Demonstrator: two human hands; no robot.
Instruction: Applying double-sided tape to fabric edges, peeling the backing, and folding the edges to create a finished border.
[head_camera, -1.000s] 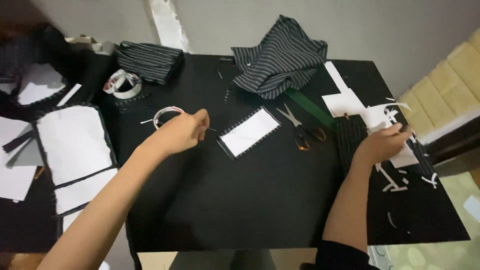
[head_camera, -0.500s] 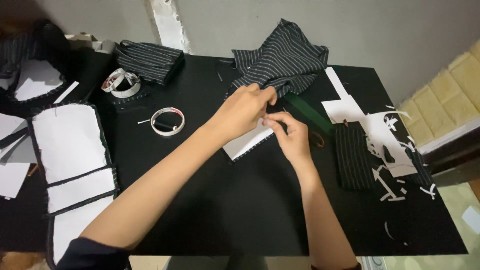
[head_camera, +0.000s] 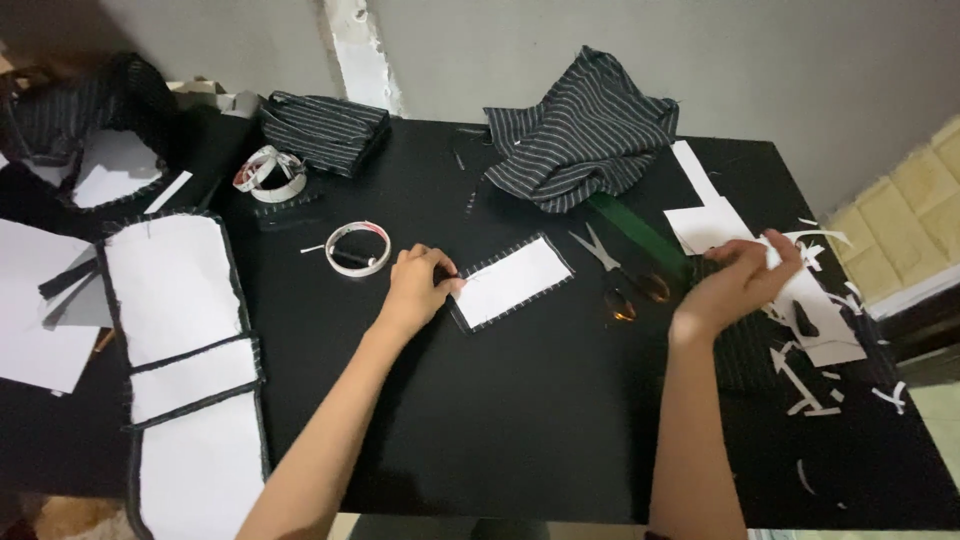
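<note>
The left hand (head_camera: 415, 288) pinches the left edge of a white card (head_camera: 512, 282) lying flat on the black bench (head_camera: 520, 420), tape roll (head_camera: 358, 248) just beside. The right hand (head_camera: 738, 282) hovers loosely curled, holding nothing, over paper scraps (head_camera: 815, 330), scissors (head_camera: 618, 275) nearby.

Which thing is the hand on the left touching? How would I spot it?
Start at the black table and go to its middle. There the left hand presses the corner of a small white rectangular panel, lying flat between the tape roll and scissors. Unlike the loose white scraps, it has a dark striped fabric border.
</note>
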